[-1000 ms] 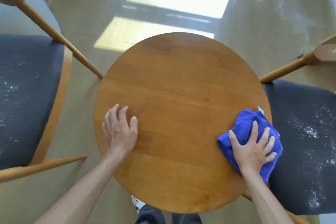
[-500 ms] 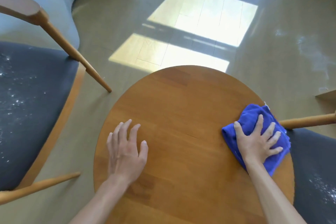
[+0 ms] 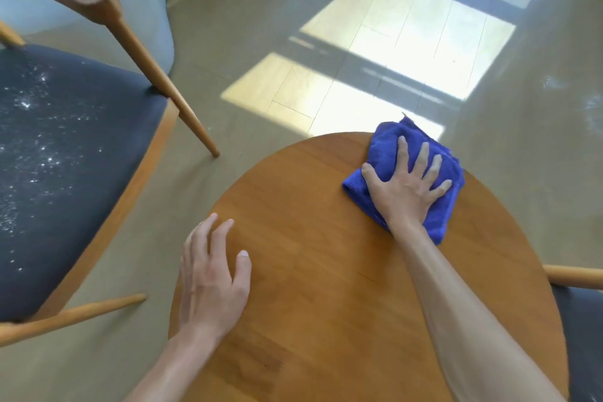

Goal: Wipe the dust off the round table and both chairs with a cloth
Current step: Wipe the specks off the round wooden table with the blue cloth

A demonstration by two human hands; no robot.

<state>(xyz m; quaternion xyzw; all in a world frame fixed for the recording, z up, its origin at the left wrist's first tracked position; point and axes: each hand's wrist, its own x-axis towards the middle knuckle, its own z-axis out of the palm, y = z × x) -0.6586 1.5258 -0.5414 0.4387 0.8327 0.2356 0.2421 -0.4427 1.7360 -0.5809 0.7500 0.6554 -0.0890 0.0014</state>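
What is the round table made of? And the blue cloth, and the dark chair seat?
The round table looks like wood with a smooth, slightly glossy finish: brown grain streaks show. The blue cloth looks like soft microfibre or terry, with a fuzzy, bunched surface. The chair seat seems to be dark grey woven fabric, matte and speckled with white dust, set in a light wooden frame.

Round wood table (image 3: 326, 287) sat centre-near, top bare & glossy. Blue cloth (image 3: 385, 153), folded, lay flat at table's far-right edge, one corner past the rim. Left chair (image 3: 75, 153): wood frame, dark seat w/ white dust specks. Right chair (image 3: 577, 307) only partly in view, near right.
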